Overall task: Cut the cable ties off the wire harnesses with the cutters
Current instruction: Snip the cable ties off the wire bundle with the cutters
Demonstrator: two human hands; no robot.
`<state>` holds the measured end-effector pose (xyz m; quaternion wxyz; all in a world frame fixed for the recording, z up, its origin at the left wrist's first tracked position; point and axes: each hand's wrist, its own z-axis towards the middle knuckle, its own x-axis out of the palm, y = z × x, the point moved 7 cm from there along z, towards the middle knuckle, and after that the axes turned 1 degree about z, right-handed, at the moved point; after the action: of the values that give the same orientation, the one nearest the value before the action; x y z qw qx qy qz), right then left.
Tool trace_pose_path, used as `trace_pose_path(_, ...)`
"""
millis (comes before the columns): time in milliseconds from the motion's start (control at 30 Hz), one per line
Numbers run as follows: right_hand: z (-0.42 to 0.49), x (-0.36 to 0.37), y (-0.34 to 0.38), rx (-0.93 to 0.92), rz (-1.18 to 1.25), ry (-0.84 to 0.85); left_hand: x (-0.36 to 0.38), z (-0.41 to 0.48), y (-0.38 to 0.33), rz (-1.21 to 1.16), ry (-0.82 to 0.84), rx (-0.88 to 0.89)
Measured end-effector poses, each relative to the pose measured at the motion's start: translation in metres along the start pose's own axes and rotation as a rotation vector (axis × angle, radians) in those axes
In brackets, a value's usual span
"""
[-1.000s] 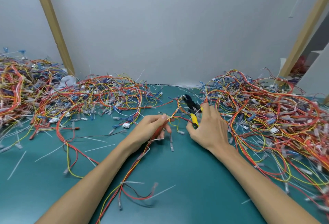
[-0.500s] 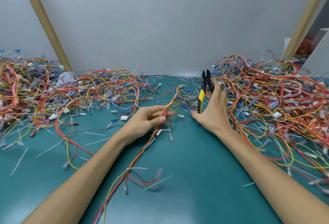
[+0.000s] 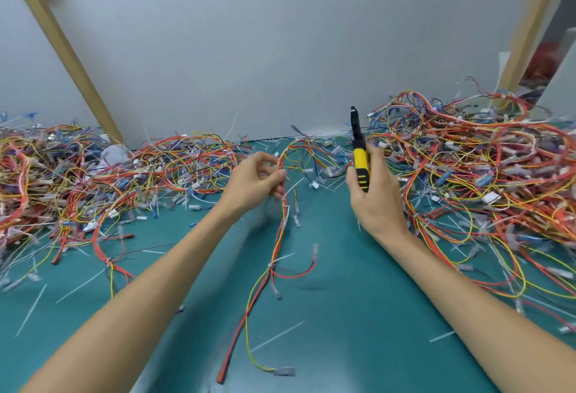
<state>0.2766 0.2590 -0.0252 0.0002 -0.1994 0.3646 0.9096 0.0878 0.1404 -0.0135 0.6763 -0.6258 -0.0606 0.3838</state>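
My left hand (image 3: 254,182) pinches a wire harness (image 3: 282,230) of red, orange and yellow wires and holds it lifted above the green table (image 3: 343,314). The harness hangs down toward me, bound by a white cable tie (image 3: 274,263) partway along, and its ends trail on the table. My right hand (image 3: 375,196) grips the yellow-handled cutters (image 3: 360,158) upright, black jaws pointing up at the wall. The cutters are to the right of the harness and apart from it.
A large tangle of harnesses (image 3: 486,174) fills the table's right side. Another tangle (image 3: 93,180) covers the left and back. Cut white ties (image 3: 277,336) and loose connectors litter the surface. Two wooden posts (image 3: 71,58) lean against the grey wall.
My left hand has lifted the harness higher off the table. My right hand has raised the cutters and turned them upright, away from the right pile.
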Motion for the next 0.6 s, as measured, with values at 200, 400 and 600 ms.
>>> trace_pose_path(200,0.002,-0.003,0.003,0.009,0.122,0.019,0.023,-0.007,-0.004,0.423,0.377,0.060)
trace_pose_path(400,0.000,-0.001,0.002,0.014,0.143,0.053,-0.001,-0.039,0.003,0.826,0.180,0.209)
trace_pose_path(600,0.001,0.000,0.000,0.071,0.179,0.064,-0.014,-0.058,0.012,0.874,-0.073,0.058)
